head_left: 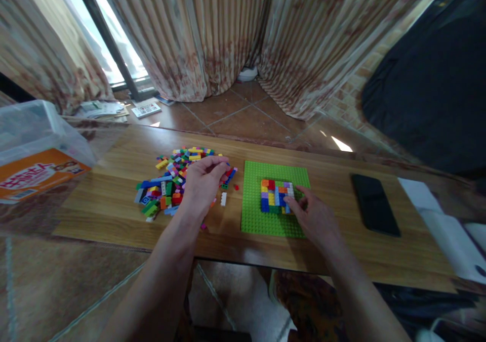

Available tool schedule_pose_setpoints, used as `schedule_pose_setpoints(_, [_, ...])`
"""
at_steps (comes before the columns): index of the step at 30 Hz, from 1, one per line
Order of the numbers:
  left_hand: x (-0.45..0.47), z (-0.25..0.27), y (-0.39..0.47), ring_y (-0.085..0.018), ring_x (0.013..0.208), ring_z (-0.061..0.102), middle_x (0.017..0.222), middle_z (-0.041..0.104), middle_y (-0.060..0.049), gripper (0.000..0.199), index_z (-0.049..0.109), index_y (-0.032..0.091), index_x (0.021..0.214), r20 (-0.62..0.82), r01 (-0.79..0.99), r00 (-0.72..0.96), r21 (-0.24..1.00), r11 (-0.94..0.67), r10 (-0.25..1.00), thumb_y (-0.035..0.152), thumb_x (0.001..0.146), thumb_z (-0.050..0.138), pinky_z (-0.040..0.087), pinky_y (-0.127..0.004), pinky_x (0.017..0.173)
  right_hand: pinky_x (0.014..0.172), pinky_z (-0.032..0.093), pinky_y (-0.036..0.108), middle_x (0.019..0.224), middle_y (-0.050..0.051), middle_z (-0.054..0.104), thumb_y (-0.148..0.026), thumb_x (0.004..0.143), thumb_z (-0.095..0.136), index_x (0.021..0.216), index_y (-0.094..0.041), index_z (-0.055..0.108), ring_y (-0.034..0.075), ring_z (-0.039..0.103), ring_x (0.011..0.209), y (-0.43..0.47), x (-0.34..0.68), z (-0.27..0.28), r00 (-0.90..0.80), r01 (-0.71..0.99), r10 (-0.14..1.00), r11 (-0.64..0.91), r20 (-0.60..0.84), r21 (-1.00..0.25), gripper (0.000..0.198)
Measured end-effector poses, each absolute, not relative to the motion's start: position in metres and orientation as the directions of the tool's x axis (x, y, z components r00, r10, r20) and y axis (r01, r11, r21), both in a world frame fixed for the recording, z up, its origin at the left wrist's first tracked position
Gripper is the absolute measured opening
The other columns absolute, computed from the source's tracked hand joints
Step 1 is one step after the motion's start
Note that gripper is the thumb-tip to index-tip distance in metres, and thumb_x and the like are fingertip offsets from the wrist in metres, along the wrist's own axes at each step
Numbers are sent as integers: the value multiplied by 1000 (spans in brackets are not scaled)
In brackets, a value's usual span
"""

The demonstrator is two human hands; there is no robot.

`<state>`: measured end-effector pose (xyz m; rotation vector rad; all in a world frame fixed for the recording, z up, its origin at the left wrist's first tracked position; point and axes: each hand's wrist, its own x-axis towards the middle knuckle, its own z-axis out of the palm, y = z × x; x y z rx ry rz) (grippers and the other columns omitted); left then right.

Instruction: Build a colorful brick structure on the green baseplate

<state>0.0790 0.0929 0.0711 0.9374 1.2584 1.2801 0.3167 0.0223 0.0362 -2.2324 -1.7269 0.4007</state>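
My left hand (203, 182): fingertips pinched above the heap of small bright plastic bricks (167, 189); I can't tell if I hold one.
My right hand (313, 213): at the right edge of the colourful boxy plastic build (274, 196); can't tell if I squeeze.
Build: on the green studded plastic plate (252, 196), sides lined up; can't tell its long way.

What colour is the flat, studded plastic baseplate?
The baseplate is bright green, as seen in the head view.
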Motion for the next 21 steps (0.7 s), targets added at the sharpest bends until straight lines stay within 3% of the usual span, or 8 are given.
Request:
schedule_pose_setpoints(6, [85, 67, 93, -9, 57, 56, 67, 69, -2, 14, 73, 15, 77, -138, -158, -107, 980, 120, 985, 23, 67, 73, 44, -20, 57, 65, 42, 34, 91, 10, 70, -55, 94, 40, 131, -16, 55, 24, 64, 77, 19, 311, 35, 259, 902, 965, -252, -25, -351, 56])
schedule_pose_setpoints(10, [87, 65, 92, -10, 61, 58, 70, 70, -2, 12, 74, 15, 78, -126, -145, -98, 983, 111, 987, 23, 68, 71, 46, -20, 59, 66, 43, 33, 82, 8, 69, -56, 91, 45, 128, -13, 57, 23, 63, 72, 20, 321, 34, 225, 861, 973, -225, -54, -456, 58])
schedule_pose_setpoints(14, [84, 67, 92, -9, 57, 56, 66, 68, -1, 12, 74, 15, 77, -117, -110, -130, 989, 103, 985, 21, 67, 72, 45, -21, 58, 68, 46, 33, 86, 10, 71, -53, 95, 36, 127, -11, 57, 23, 64, 74, 21, 330, 37, 186, 798, 981, -182, -51, -574, 57])
schedule_pose_setpoints(21, [81, 71, 93, -8, 54, 54, 63, 67, 0, 13, 74, 15, 78, -123, -118, -151, 987, 105, 981, 20, 66, 72, 44, -20, 55, 63, 44, 32, 82, 6, 68, -58, 85, 53, 137, -11, 48, 19, 60, 64, 19, 328, 38, 151, 840, 984, -180, -98, -512, 70])
